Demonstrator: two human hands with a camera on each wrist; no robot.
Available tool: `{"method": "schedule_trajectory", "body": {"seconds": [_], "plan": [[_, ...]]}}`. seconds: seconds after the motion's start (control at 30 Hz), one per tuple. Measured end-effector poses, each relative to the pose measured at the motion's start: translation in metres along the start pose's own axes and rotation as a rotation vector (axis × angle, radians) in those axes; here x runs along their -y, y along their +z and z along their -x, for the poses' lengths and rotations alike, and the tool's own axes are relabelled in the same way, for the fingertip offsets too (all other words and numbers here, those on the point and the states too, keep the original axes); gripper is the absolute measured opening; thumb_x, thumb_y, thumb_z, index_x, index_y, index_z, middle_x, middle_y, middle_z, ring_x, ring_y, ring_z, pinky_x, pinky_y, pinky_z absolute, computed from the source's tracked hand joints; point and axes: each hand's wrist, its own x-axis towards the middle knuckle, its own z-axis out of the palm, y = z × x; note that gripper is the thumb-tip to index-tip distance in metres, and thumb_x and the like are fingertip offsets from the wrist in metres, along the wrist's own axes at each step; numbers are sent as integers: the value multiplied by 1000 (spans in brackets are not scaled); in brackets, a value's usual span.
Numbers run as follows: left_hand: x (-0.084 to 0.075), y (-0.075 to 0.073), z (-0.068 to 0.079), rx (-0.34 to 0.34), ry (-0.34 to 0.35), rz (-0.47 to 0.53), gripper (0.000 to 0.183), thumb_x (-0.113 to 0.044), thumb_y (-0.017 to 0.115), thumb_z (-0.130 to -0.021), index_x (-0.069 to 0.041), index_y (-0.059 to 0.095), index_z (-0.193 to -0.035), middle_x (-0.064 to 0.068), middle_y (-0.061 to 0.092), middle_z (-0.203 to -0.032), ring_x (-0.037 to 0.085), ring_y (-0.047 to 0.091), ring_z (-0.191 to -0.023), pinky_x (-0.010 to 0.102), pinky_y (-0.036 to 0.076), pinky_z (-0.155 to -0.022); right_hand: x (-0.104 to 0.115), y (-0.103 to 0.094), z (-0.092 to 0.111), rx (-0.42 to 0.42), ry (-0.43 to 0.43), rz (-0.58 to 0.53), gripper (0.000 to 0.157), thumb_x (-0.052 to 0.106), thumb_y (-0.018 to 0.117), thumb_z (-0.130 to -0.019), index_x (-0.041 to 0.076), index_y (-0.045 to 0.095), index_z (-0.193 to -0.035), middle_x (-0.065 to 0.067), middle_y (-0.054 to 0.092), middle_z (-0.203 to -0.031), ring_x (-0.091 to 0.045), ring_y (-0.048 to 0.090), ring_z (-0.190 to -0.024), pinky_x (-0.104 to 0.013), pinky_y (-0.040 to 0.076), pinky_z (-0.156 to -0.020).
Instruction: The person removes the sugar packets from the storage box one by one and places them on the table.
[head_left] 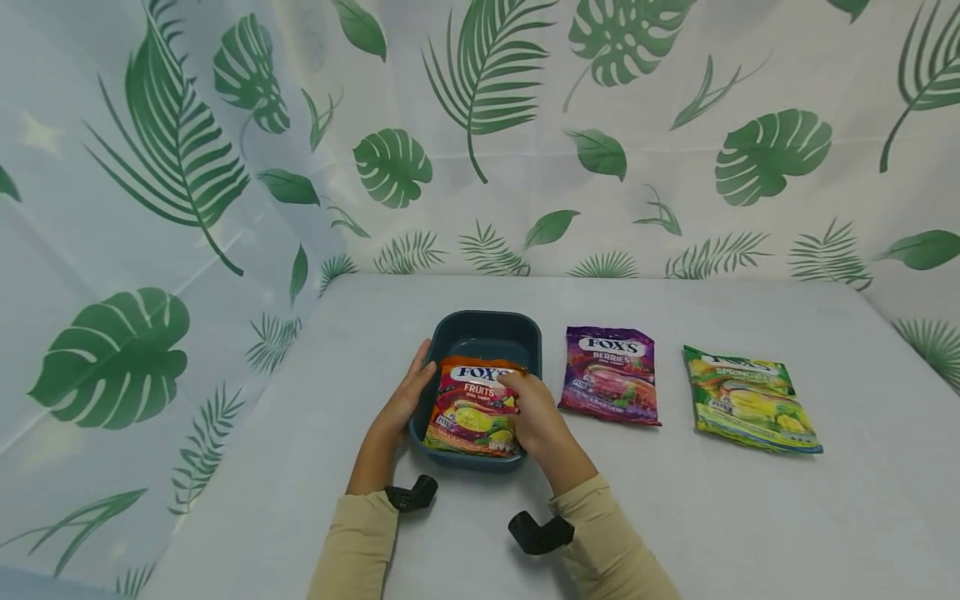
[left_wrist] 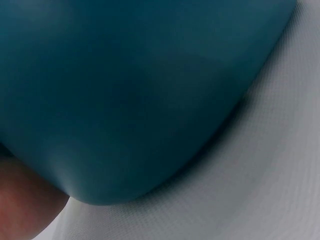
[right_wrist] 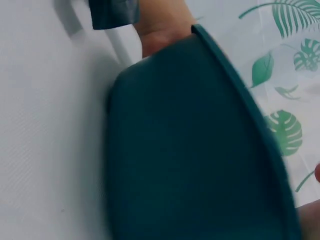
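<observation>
A dark teal plastic container (head_left: 486, 323) with rounded corners sits on the table, its near part filled by a red and orange Fox's Fruits candy bag (head_left: 472, 408). My right hand (head_left: 542, 421) reaches over the right wall and pinches the bag's right edge, thumb on its printed front. Along the left wall, my left hand (head_left: 401, 404) holds the container, thumb at the rim and fingers on the outside. The container's outer wall (left_wrist: 125, 100) fills most of the left wrist view. In the right wrist view, the right hand's fingers (right_wrist: 311, 220) show only at the lower right.
To the right lie a purple Fox's Berries bag (head_left: 611, 375) and, farther out, a green and yellow Fox's bag (head_left: 752, 400). The white table (head_left: 675, 517) ends at a leaf-printed curtain (head_left: 480, 192) behind and at the left.
</observation>
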Motion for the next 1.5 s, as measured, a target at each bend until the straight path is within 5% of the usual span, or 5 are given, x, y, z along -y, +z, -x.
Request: {"method": "schedule_trajectory", "body": {"seconds": [0.27,0.47,0.7,0.9,1.5], "plan": [[-17,6,7,36,-5,-4,55,-35,33,-99,-30,7,-147,1,0,-155,32,-3,-141,64,2,-105,12,-12,4,120,-20,-203,75,15,35,-94,-5,-22,-139,-25,-23,-147,-37,-12,-138,-42,1,-114],[-14,5,1,32,-20,-20,56,-39,34,-98,-34,8,-147,0,0,-155,31,-3,-142,63,2,-106,18,-19,2,125,-20,-117,62,19,32,-95,-5,1,-143,-23,3,-151,-32,19,-135,-28,25,-95],[-6,4,-4,22,-1,-11,58,-44,35,-96,-34,8,-147,-3,1,-155,30,-1,-142,63,5,-107,7,-13,-5,118,-68,111,50,18,37,-96,0,24,-141,-17,24,-146,-28,29,-123,-37,22,-98],[-5,3,-4,29,23,-4,57,-42,34,-97,-32,7,-147,-2,0,-155,31,-2,-141,63,4,-106,-3,-6,-8,125,-114,273,62,18,44,-95,11,12,-147,-15,25,-147,-33,36,-128,-49,27,-107],[-3,0,2,11,-8,-4,56,-43,34,-97,-37,8,-146,-2,0,-155,31,-2,-142,62,4,-107,-10,-8,-10,199,-121,287,73,0,44,-92,28,7,-148,-12,9,-153,-37,37,-125,-49,35,-102]]}}
